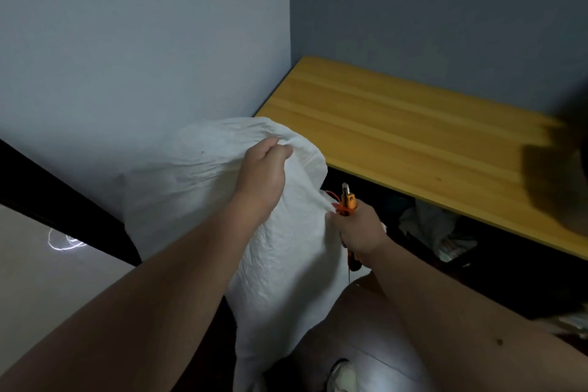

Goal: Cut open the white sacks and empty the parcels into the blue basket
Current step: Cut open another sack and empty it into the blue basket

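A large white sack stands bulging against the wall in the middle of the view. My left hand pinches a fold of the sack's cloth near its top. My right hand is closed around an orange utility knife, and it also pinches the sack's gathered corner, where a red tie shows. The knife's tip points up, just right of the sack's edge. The blue basket is not in view, and no parcels show.
A yellow wooden tabletop runs along the right wall. Under it, in the dark, lie crumpled white bags. A black bar crosses at the left. My shoe shows at the bottom.
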